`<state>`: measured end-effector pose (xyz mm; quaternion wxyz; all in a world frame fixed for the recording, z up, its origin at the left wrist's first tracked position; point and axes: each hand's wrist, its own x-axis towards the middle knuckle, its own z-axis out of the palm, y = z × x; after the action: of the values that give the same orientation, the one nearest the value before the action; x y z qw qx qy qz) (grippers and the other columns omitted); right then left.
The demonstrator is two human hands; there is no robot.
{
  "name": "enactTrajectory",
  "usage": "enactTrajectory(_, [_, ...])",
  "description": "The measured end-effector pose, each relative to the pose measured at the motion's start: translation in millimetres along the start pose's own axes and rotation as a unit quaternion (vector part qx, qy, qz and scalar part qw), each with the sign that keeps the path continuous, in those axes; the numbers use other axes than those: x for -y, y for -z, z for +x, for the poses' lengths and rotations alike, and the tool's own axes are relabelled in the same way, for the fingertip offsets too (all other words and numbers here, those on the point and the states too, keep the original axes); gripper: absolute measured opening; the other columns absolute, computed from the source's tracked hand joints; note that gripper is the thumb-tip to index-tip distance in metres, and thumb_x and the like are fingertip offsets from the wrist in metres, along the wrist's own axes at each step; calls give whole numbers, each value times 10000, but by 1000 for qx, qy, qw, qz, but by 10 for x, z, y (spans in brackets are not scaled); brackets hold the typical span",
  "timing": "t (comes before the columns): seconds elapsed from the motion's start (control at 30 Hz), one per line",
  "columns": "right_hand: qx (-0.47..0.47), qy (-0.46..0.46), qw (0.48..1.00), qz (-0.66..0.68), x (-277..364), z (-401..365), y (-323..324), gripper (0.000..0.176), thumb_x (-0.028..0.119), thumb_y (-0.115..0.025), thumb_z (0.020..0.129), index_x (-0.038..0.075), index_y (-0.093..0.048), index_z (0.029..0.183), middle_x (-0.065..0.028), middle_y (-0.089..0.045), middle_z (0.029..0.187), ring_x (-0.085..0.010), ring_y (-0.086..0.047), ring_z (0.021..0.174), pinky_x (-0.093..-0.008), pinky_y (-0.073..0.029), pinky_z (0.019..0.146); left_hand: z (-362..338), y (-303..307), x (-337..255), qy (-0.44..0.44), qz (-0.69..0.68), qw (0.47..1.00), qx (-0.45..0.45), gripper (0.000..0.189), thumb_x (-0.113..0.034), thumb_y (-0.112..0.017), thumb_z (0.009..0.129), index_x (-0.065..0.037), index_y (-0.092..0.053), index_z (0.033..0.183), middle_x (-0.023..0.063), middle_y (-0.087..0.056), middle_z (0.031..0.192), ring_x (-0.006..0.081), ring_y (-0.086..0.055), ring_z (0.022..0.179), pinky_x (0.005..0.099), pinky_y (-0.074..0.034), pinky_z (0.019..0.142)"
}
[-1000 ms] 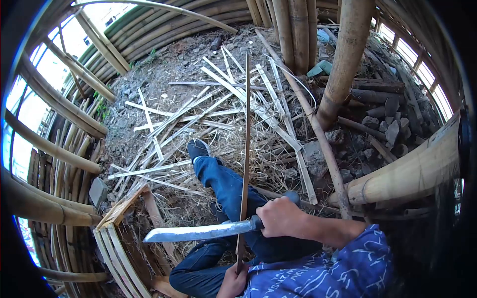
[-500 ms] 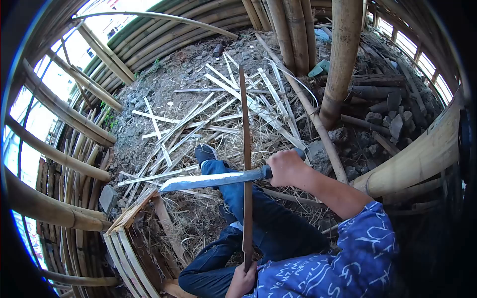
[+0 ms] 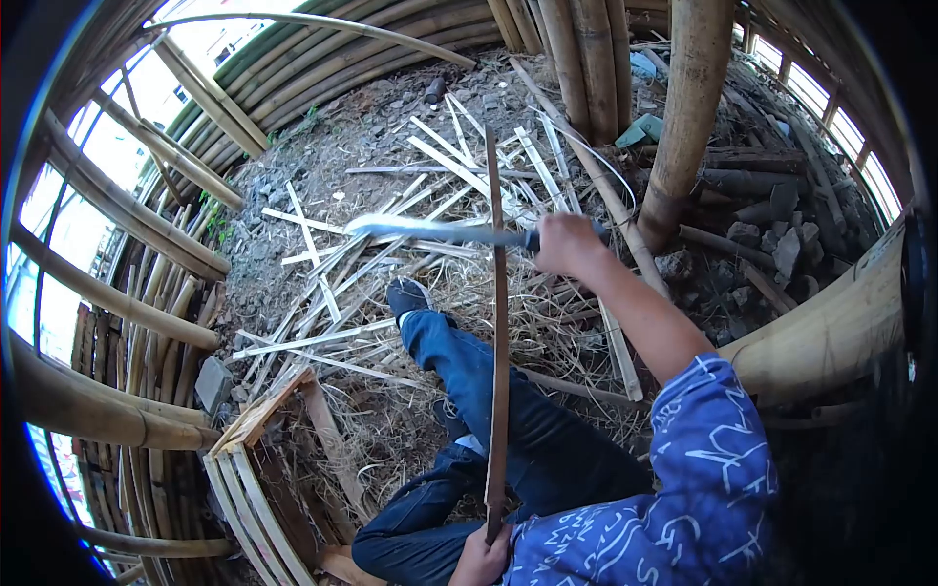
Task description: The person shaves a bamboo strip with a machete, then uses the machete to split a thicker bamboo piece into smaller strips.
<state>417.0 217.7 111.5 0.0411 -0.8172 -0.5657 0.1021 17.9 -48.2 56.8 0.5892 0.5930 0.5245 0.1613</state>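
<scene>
One bamboo strip (image 3: 498,322) stands near upright over the person's bent leg (image 3: 469,371). Its lower end is clenched in the left hand (image 3: 484,562) at the near edge of the ground (image 3: 322,137). One knife (image 3: 430,231), blade blurred and level, is gripped at the handle by the fingers of the right hand (image 3: 567,244). It crosses the strip's upper part; contact cannot be determined. One shoe (image 3: 405,293) is visible. Loose slats (image 3: 313,342), too many to count, litter the ground behind the strip. One upright pole (image 3: 689,117) rises just right of the right hand. Stones (image 3: 782,244) lie at the right edge, one bamboo frame (image 3: 259,430) at the near left.
</scene>
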Motion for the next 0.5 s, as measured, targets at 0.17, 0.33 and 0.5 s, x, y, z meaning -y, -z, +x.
enactTrajectory(0.17, [-42, 11, 999, -23, -68, 406, 49, 258, 182, -631, 738, 11, -696, 920, -181, -708, 950, -297, -708, 896, -387, -560, 834, -18, 21, -4, 26, -6, 1000, -7, 346, -175, -483, 985, 81, -531, 1212, 232, -656, 986, 262, -612, 935, 351, -467, 837])
enactTrajectory(0.33, [-51, -44, 998, 15, -88, 776, 112, 300, 200, -632, 733, 15, -694, 961, -194, -704, 1004, -297, -699, 941, -400, -553, 853, -31, 17, 0, 44, -16, 999, -9, 353, -183, -493, 982, 81, -529, 1214, 235, -658, 983, 266, -617, 925, 354, -471, 830])
enactTrajectory(0.5, [-70, -89, 993, -11, -257, 1133, 192, 361, 241, -642, 756, 54, -684, 1062, -159, -685, 1111, -293, -668, 1040, -397, -523, 915, -8, 21, 7, 55, -25, 998, -14, 362, -191, -504, 980, 82, -528, 1216, 238, -660, 980, 270, -622, 915, 357, -476, 823])
